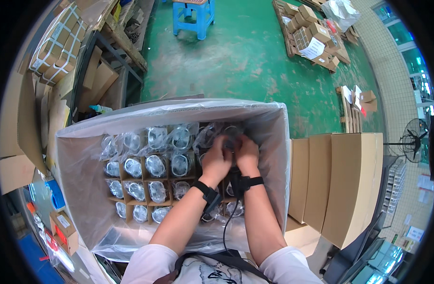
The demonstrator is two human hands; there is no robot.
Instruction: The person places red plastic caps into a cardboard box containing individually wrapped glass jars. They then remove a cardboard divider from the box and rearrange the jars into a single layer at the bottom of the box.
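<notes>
A large carton lined with clear plastic stands before me. Cardboard dividers split it into cells, and shiny, rounded metal parts in clear bags sit in them. My left hand and my right hand meet in the far right cells. Their fingers are curled closed around a bagged metal part, whose lower portion the hands hide. Next to my left hand lies crumpled clear plastic. Each wrist wears a black strap, and a dark cable hangs between the forearms.
Tall brown cartons stand against the right side of the box. On the left are a workbench with strapped cartons and an open carton. Beyond, a blue stool and a loaded pallet rest on the green floor.
</notes>
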